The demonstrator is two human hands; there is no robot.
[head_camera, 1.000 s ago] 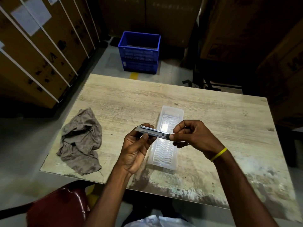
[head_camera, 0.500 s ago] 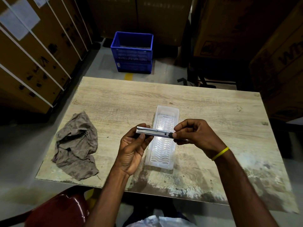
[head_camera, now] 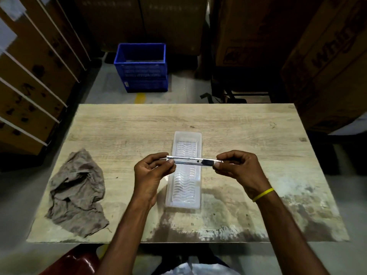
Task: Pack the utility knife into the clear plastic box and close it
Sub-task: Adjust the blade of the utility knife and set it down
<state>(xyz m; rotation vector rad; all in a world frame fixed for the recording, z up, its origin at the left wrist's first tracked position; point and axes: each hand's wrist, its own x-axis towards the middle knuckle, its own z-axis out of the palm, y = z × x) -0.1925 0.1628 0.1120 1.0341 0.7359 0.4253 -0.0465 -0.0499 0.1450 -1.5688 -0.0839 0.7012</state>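
Note:
A slim silver utility knife with a black slider is held level and crosswise above the table. My left hand pinches its left end and my right hand pinches its right end. Directly below it lies the clear plastic box, long and narrow, lengthwise on the wooden table, with a wavy ribbed pattern showing through it. I cannot tell whether the box is open or closed. The knife hides a strip across the box's upper half.
A crumpled grey-brown cloth lies on the table's left side. Beyond the far edge a blue plastic crate stands on the floor. Large cardboard boxes surround the table. A red chair shows at the near left.
The knife has turned from a slight tilt to level, and my hands have moved a little apart along it. The head camera has swung so the table sits squarer in view.

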